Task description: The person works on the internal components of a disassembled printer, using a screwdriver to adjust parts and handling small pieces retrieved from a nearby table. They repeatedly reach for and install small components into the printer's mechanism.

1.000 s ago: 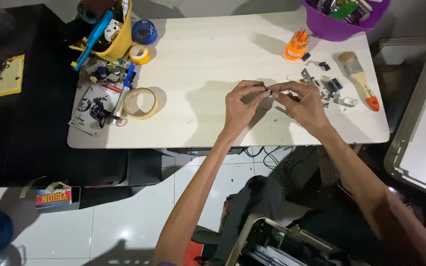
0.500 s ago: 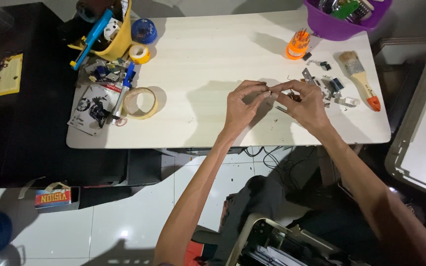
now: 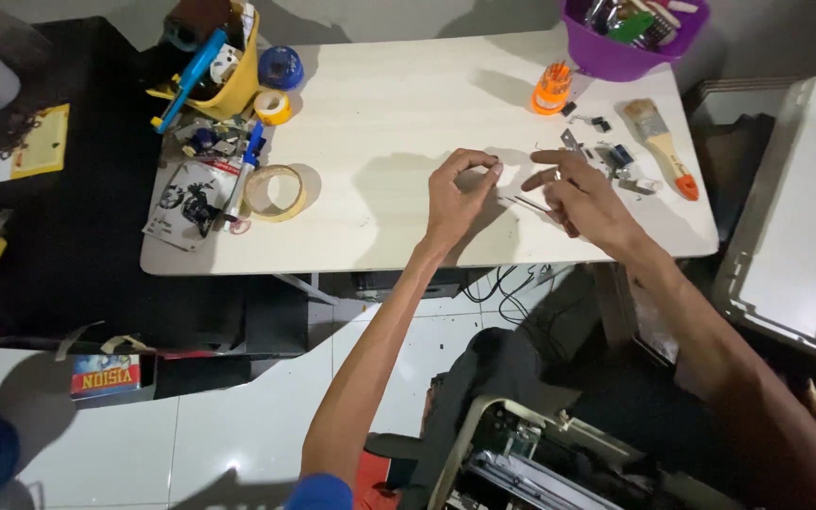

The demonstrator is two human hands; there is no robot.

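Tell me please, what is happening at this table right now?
A person works over a pale table. The left hand pinches something too small to identify. The right hand holds a thin metal tool beside it. Small parts and a paintbrush lie at the right, a tape roll at the left.

Two bare forearms, no watch or rings seen. A blue sleeve edge on the left arm. Dark trousers below.
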